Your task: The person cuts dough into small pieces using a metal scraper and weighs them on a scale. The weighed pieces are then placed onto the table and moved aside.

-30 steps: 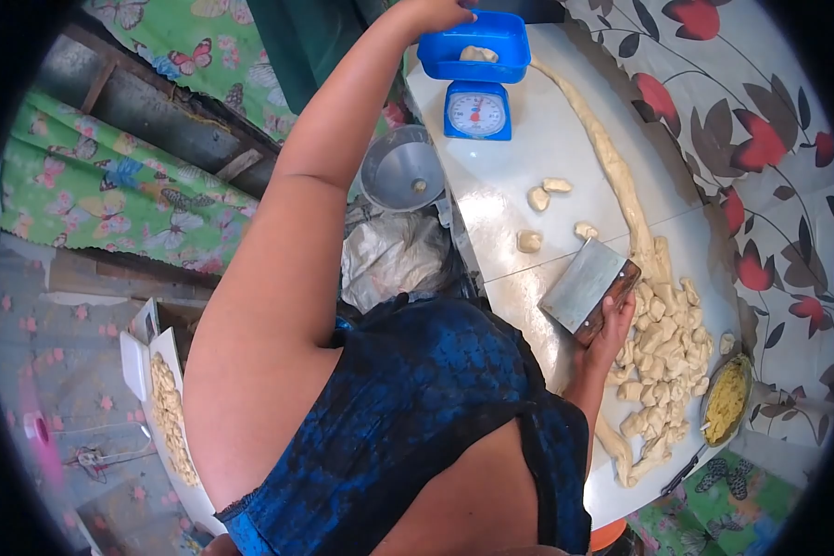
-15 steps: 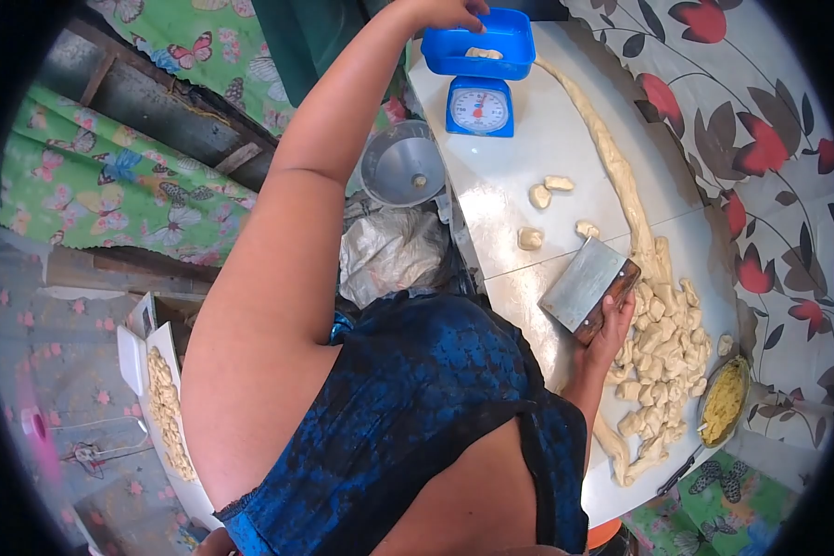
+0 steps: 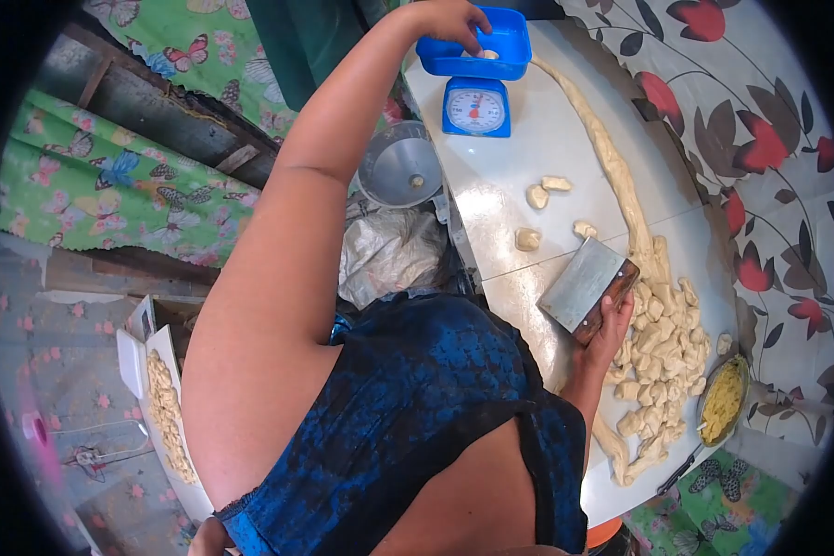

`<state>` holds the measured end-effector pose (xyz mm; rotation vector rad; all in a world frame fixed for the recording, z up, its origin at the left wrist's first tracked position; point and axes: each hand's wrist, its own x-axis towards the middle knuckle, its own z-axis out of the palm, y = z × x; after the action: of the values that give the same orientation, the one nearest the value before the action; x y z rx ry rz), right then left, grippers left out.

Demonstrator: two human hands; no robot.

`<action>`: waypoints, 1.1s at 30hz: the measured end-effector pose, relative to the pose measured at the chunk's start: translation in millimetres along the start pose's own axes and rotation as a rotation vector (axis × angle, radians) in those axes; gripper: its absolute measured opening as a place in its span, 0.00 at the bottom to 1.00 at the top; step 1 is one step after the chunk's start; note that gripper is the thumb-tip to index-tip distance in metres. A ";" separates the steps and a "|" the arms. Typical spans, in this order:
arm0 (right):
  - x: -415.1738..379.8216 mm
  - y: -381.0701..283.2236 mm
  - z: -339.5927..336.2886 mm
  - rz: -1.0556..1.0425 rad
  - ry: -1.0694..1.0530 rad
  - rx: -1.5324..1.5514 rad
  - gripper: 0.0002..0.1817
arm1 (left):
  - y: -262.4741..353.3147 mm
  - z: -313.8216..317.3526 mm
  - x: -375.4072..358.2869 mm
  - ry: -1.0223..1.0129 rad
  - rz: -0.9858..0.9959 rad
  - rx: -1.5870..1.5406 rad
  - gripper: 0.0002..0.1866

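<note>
My left hand reaches into a blue tray on top of a blue dial scale, its fingers closed on a dough piece that they partly hide. Low over the table, my right hand grips the wooden handle of a broad rectangular metal cutter. Beside that hand lies a heap of cut dough pieces. A long dough rope runs from near the tray down to the heap. Several loose pieces sit left of the rope.
A metal bowl stands left of the table, above a crumpled sack. At the right edge are a dish of yellow food and a knife. More dough pieces lie on a white board at lower left.
My left hand has moved down into the tray and its fingers have closed on the dough piece there. My right hand and the cutter are nearly still.
</note>
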<state>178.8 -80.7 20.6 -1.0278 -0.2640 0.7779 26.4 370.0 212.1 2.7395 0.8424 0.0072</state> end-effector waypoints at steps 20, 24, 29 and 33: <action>-1.3 -1.5 1.7 0.006 0.022 -0.026 0.26 | 1.5 -4.0 2.2 -0.013 0.041 0.015 0.32; 0.4 1.2 -2.4 0.004 0.001 -0.026 0.26 | 1.2 -4.3 1.9 -0.015 0.035 0.014 0.32; -0.3 -0.2 0.3 0.006 0.001 -0.013 0.26 | 3.1 -3.9 0.4 -0.008 0.045 0.040 0.32; -0.5 -1.6 1.4 0.015 0.017 -0.030 0.27 | -6.3 3.4 10.2 -0.085 0.054 0.005 0.31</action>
<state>178.4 -80.6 22.7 -1.0655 -0.2546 0.7809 31.7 379.7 206.4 2.7453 0.7463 -0.0996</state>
